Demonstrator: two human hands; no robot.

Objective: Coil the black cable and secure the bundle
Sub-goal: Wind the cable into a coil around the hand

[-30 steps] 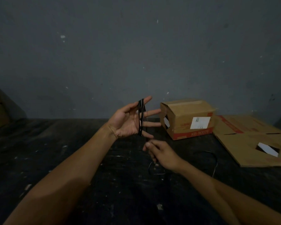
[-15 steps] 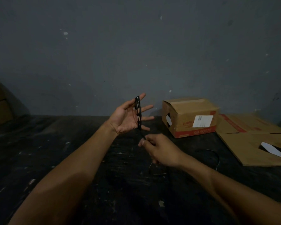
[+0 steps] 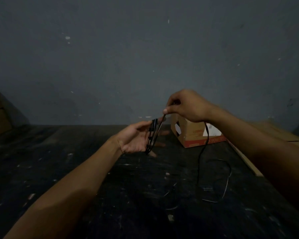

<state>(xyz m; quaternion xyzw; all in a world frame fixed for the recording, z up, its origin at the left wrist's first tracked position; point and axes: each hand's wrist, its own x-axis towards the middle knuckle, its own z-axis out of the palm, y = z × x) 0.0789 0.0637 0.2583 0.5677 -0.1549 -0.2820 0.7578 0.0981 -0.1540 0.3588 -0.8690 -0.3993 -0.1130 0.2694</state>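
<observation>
**Head view: strand ran up and right from the coil to my right hand**

Head camera showed the loose tail of the black cable (image 3: 214, 180) nearest me, lying in slack curves on the dark tabletop (image 3: 76, 169), below and to the right of both hands. From there it climbed almost straight up, passing in front of the cardboard box (image 3: 195, 133), to my right hand (image 3: 188, 106).

Further out, my left hand (image 3: 136, 137) was held palm up with its fingers spread wide, and the coil (image 3: 151, 137) stood wrapped across them, its loops running near vertical. My right hand, higher and to the right of it, was pinched shut on the cable between thumb and fingertips. A short taut strand sloped down and left from that pinch to the coil.

I judged that the next wrap turned on that slope: the free strand lay on the far side of the coil, so the right hand was the one placed to carry it over the fingertips and down. Much cable was yet unwound, and the bundle was not tied.

Behind stood the box against the grey wall (image 3: 145, 57).
</observation>
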